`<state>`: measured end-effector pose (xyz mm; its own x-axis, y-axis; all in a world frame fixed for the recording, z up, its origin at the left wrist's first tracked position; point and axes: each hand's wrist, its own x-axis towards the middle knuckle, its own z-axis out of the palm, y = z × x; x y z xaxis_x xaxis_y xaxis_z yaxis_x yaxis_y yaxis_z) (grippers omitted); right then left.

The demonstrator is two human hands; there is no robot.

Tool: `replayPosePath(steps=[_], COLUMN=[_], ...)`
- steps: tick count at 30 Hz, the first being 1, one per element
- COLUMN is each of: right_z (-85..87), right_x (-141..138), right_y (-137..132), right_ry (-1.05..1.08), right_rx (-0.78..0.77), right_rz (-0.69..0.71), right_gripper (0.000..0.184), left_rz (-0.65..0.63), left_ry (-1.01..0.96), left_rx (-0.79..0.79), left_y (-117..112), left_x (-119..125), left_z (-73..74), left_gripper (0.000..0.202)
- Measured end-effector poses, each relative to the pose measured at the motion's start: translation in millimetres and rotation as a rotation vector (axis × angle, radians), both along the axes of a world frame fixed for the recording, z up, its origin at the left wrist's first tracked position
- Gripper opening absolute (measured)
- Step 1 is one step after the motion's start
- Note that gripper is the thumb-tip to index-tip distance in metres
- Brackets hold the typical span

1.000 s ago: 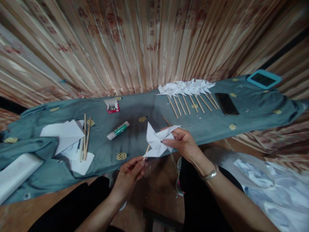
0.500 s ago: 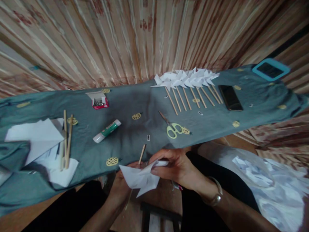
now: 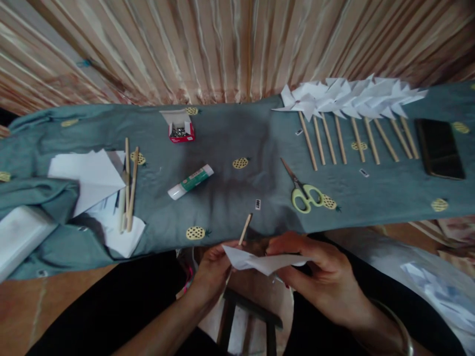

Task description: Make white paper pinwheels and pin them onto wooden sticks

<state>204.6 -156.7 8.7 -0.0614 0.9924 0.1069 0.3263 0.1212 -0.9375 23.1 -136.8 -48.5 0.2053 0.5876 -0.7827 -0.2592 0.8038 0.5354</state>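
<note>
Paper pinwheel: white pinwheel at lower centre of frame, seen nearly edge-on, in front of the cloth's near edge.
Stick: wooden stick, upper end showing above the paper.
Left hand: left hand has fingers closed on the stick; fingertips partly hidden by paper.
Right hand: right hand pinches the paper's right side between thumb and fingers.
Scissors: green-handled scissors, right of centre, blades towards upper left.
Tube: green-and-white tube, left of centre, lying slantwise.
Red box: open red box, upper left of centre, small metallic pieces inside.
Finished row: overlapping pinwheels, upper right, sticks towards viewer; dark phone just beside.
Paper stock: white sheets, left, loose sticks along their right side.
Surface: grey-green cloth, pineapple print.
</note>
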Motion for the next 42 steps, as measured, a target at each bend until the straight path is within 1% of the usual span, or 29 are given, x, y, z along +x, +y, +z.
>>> replayPosePath(steps=[4, 8, 13, 22, 27, 29, 33, 36, 42], right_z=[-0.4, 1.2, 1.1, -3.1, -7.4, -9.3, -12.6, -15.7, -21.6], right_x=[0.2, -1.1, -3.2, -7.0, -5.9, -5.9, -6.9, -7.0, -6.0], right_y=[0.8, 2.2, 4.8, 9.5, 10.5, 11.9, 15.5, 17.9, 21.5], right_ry=[-0.026, 0.000, 0.024, 0.008, -0.029, -0.035, -0.045, -0.078, -0.112], right_rx=[0.013, 0.002, 0.008, 0.015, 0.018, 0.024, 0.005, -0.033, -0.070], right_rz=[0.048, 0.085, 0.118, 0.098, 0.098, 0.104, 0.074, 0.043, 0.025], right_gripper=[0.022, 0.019, 0.024, 0.022, 0.022, 0.023, 0.018, 0.014, 0.011], left_rz=[0.013, 0.076, 0.041, 0.040, -0.017, -0.025, 0.050, 0.105, 0.067], left_ry=[-0.046, -0.062, -0.104, -0.119, -0.121, -0.135, -0.148, -0.153, -0.138], left_rx=[-0.055, -0.117, -0.111, -0.129, -0.101, -0.100, -0.099, -0.099, -0.088], left_y=[-1.6, -1.8, 0.6, 0.4, -0.9, -1.6, -4.6, -6.1, -4.4], left_x=[0.4, -0.8, -2.5, -1.4, -2.0, -1.4, 0.6, 2.1, 1.7], left_z=[0.0, 1.2, 2.2, 1.2, 0.6, 0.1, -3.3, -5.8, -5.7], left_gripper=[0.042, 0.044, 0.038, 0.045, 0.046, 0.042, 0.028, 0.025, 0.030])
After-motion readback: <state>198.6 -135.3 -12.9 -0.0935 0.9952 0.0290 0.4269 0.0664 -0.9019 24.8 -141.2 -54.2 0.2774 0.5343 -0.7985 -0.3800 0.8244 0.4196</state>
